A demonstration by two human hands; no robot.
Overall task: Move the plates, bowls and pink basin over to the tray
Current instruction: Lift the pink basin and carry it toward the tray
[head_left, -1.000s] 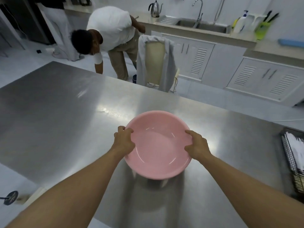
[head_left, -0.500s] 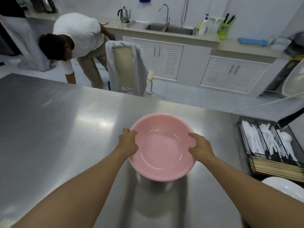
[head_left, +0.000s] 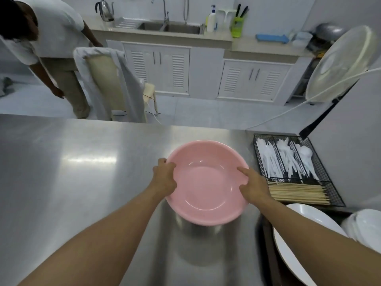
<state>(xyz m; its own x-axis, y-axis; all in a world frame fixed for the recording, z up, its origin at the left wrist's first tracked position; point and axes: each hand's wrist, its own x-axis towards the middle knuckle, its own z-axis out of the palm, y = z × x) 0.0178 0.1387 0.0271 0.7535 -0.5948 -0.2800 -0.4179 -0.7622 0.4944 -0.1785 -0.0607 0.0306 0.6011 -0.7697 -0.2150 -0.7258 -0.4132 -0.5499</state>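
I hold an empty pink basin point(head_left: 206, 186) above the steel table point(head_left: 72, 182), its shadow falling on the metal below. My left hand point(head_left: 165, 178) grips its left rim and my right hand point(head_left: 252, 185) grips its right rim. A large white plate point(head_left: 299, 240) lies at the lower right, partly hidden by my right forearm. Beside the plate, at the right edge, is a white bowl point(head_left: 365, 228). No tray is clearly visible, only a dark strip point(head_left: 268, 254) under the plate.
A black wire cutlery basket point(head_left: 321, 172) with white plastic cutlery and wooden chopsticks sits right of the basin. A person in a white shirt point(head_left: 51, 38) bends beyond the table near a draped chair point(head_left: 109, 85). A white fan point(head_left: 340, 62) stands at the right.
The basin has travelled rightward along the table with both hands on it. The cutlery basket, the white plate and the bowl have come into view at the right.
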